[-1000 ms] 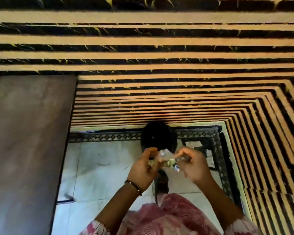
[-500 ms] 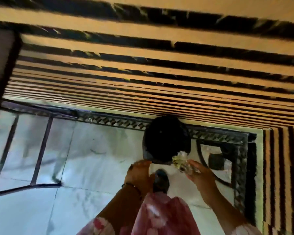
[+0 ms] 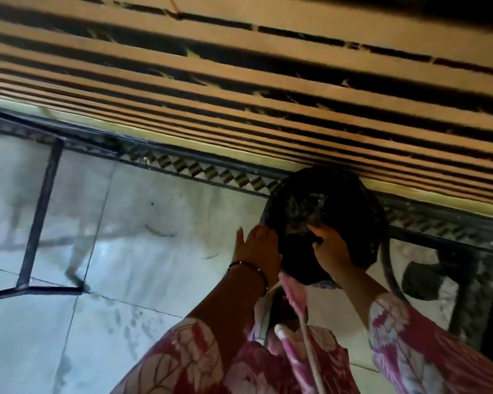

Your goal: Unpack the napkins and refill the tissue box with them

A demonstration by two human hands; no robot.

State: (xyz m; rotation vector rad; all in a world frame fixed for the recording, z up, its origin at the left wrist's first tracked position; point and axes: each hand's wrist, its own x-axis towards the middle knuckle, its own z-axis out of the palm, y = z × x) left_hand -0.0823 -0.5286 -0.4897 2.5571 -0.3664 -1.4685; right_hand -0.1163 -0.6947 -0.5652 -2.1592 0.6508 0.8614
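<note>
While the person bends over the pale tiled floor (image 3: 160, 251), both hands are at a round black bin (image 3: 325, 220) standing against the striped wall (image 3: 239, 81). Her left hand (image 3: 255, 248) lies flat and released on the bin's rim; the right hand (image 3: 329, 250) reaches in, fingers curled (round what, I cannot tell). No napkins or tissue box can be made out

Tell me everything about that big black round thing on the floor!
The black round bin stands on the pale tiled floor, against the striped wall. It looks lined with a dark crinkly bag. Its inside is too dark to see. The left hand rests flat on its near rim; the right hand reaches inside.
</note>
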